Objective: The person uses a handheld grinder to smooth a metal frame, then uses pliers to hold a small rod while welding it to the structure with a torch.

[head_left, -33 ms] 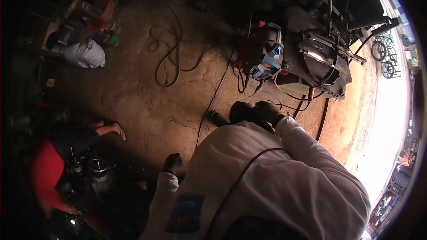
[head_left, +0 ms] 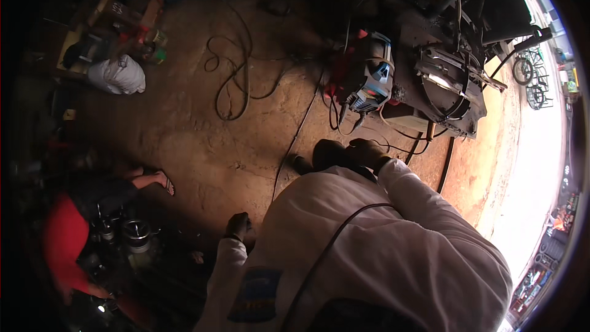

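My left hand (head_left: pixel 238 225) hangs beside my body at the lower middle, its fingers curled into a loose fist, with nothing seen in it. In front of my white top, my right hand (head_left: pixel 367 152) is bent inward next to a dark rounded shape (head_left: pixel 330 152), perhaps my knee or shoe. Shadow hides its fingertips, and whether it touches that shape is unclear. Beyond it stands a blue-and-black boxy machine (head_left: pixel 373 80) with cables, like a welder. To its right, a dark metal worktable (head_left: pixel 409 83) carries a clamp-like metal piece (head_left: pixel 444 74).
A looped cable (head_left: pixel 246 80) lies on the brown floor (head_left: pixel 190 129), and another cable (head_left: pixel 299 128) runs toward my feet. At left a person in red (head_left: pixel 64 227) bends by dark machine parts (head_left: pixel 136 233). A white sack (head_left: pixel 118 75) sits upper left; bicycles (head_left: pixel 533 80) stand outside, right.
My right hand and the dark shape beside it have shifted slightly left in the picture. My left hand stays nearly where it was.
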Available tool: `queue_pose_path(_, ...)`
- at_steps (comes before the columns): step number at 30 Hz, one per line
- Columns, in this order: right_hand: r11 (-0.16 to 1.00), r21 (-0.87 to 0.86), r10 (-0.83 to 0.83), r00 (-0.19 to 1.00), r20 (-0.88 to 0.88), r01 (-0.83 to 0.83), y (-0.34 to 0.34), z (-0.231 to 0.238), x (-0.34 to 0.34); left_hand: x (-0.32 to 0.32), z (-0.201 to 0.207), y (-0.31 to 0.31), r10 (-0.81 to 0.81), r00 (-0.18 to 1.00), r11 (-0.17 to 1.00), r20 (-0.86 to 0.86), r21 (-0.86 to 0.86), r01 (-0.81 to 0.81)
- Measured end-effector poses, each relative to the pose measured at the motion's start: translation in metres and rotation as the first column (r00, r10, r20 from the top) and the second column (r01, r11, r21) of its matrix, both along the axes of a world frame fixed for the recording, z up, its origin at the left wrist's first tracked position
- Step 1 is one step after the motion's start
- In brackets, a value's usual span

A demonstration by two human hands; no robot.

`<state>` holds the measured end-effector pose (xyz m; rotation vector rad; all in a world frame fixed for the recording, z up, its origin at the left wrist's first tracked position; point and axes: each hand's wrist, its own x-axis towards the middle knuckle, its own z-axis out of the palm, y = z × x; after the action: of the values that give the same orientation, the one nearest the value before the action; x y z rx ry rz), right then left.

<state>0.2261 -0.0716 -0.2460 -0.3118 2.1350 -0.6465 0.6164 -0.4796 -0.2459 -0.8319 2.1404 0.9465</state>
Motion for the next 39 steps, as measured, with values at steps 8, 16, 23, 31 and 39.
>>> queue_pose_path(8, 0.958, -0.030, 0.265, 0.920, -0.289, -0.285, -0.075, -0.079, -0.073, -0.104, -0.022, -0.048, -0.306, 0.952, 0.952, 0.007, 0.008, 0.306)
queue_pose_path(16, 0.979, 0.204, -0.005, 0.994, -0.110, 0.028, -0.159, -0.089, -0.190, -0.261, 0.000, -0.154, -0.326, 0.945, 0.945, -0.008, 0.002, 0.326)
queue_pose_path(23, 0.944, 0.103, -0.309, 0.949, -0.067, 0.315, -0.219, -0.006, -0.280, -0.422, -0.022, -0.305, -0.890, 0.417, 0.454, -0.182, -0.288, 0.843)
queue_pose_path(31, 0.938, 0.274, -0.199, 0.977, -0.072, 0.211, -0.227, -0.049, -0.309, -0.776, -0.043, -0.307, -0.042, 0.996, 0.999, 0.078, 0.013, 0.041)
queue_pose_path(39, 0.054, 0.233, -0.998, 0.059, -0.014, 0.971, -0.331, -0.103, -0.330, -1.038, -0.179, -0.256, -0.725, 0.635, 0.674, 0.269, 0.085, 0.734)
